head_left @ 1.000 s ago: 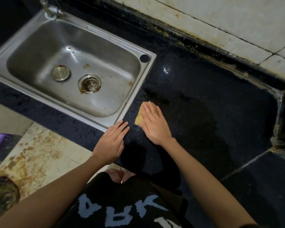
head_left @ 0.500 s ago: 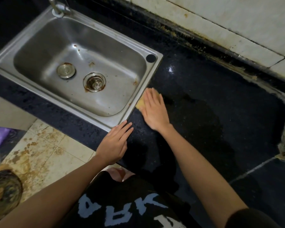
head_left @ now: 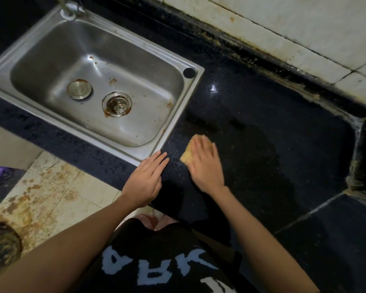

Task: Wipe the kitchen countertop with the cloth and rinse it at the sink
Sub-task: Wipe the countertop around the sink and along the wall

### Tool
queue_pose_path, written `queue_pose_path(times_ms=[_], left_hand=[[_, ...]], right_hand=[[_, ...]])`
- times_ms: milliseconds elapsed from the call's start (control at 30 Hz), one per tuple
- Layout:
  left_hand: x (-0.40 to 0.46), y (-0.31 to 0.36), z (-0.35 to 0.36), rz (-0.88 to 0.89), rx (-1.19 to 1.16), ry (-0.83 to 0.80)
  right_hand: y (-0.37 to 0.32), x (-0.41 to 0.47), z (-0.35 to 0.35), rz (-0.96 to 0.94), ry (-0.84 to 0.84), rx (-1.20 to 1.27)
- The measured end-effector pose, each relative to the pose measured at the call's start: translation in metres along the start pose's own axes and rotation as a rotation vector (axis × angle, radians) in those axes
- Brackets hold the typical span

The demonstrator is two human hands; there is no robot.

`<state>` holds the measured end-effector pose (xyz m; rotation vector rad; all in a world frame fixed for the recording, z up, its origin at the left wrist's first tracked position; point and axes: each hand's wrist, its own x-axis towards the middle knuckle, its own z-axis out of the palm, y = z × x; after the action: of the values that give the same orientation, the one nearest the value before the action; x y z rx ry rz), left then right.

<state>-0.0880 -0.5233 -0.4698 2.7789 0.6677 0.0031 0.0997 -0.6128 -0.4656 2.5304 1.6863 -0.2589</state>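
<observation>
A yellow cloth (head_left: 187, 154) lies flat on the black countertop (head_left: 262, 115), just right of the sink's near corner. My right hand (head_left: 205, 163) presses down on it with the palm, fingers together, and hides most of it. My left hand (head_left: 146, 178) rests flat on the counter's front edge beside the sink, holding nothing. The steel sink (head_left: 44, 41) is to the left, with a drain strainer (head_left: 117, 106), a loose plug (head_left: 79, 89) and rust stains in its basin. A wet patch darkens the counter right of the cloth.
The tap's base (head_left: 68, 9) stands at the sink's far corner. A grimy seam runs along the white tiled wall (head_left: 304, 28) at the back. A raised ledge (head_left: 363, 149) bounds the counter at the right. Stained floor tiles (head_left: 40, 193) lie below left.
My right hand slid the cloth away along the sink's edge, then back toward me and a little right. The left hand stayed on the counter's edge.
</observation>
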Motion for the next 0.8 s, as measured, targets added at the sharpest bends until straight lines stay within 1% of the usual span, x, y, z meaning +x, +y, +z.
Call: queue_pose_path(times_ms=[100,133,167,200,267,333,367,433,467,500,600,667,733,767,800], left_hand=[[0.001,0.000,0.000,-0.012,-0.007,-0.007],[0.001,0.000,-0.001,-0.016,-0.008,-0.004],[0.001,0.000,-0.001,-0.016,-0.004,-0.003],[0.001,0.001,-0.001,-0.016,-0.001,-0.004],[0.000,0.002,-0.003,-0.018,-0.014,0.005],[-0.004,0.000,-0.005,-0.027,-0.045,0.018],[-0.007,-0.003,-0.006,-0.032,-0.054,0.024],[-0.015,-0.010,-0.009,-0.036,-0.053,0.038],[-0.019,-0.015,-0.010,-0.034,-0.047,0.039],[-0.023,-0.019,-0.011,-0.033,-0.043,0.037],[-0.030,-0.028,-0.015,-0.018,-0.044,0.033],[-0.033,-0.030,-0.016,0.014,-0.049,0.028],[-0.035,-0.031,-0.017,0.029,-0.052,0.020],[-0.035,-0.031,-0.018,0.027,-0.057,0.017],[-0.036,-0.031,-0.018,0.021,-0.065,0.013]], right_hand=[[-0.011,-0.025,0.001,-0.228,-0.060,-0.023],[-0.003,-0.027,0.001,-0.266,-0.067,-0.060],[0.009,-0.026,0.003,-0.259,-0.067,-0.092],[0.025,-0.026,0.003,-0.188,-0.065,-0.098],[0.061,-0.025,0.004,0.070,-0.032,-0.051],[0.086,-0.029,0.002,0.324,-0.058,0.004],[0.088,-0.030,0.000,0.403,-0.077,0.032],[0.067,-0.030,-0.001,0.461,-0.035,0.087],[0.048,-0.029,0.000,0.440,-0.008,0.101],[0.025,-0.030,0.001,0.375,0.020,0.085],[-0.052,-0.039,0.006,0.049,0.041,0.056],[-0.087,-0.047,0.006,-0.146,0.003,0.101],[-0.092,-0.051,0.007,-0.271,-0.035,0.080],[-0.083,-0.049,0.010,-0.296,-0.035,0.044],[-0.070,-0.045,0.011,-0.279,-0.048,0.015]])
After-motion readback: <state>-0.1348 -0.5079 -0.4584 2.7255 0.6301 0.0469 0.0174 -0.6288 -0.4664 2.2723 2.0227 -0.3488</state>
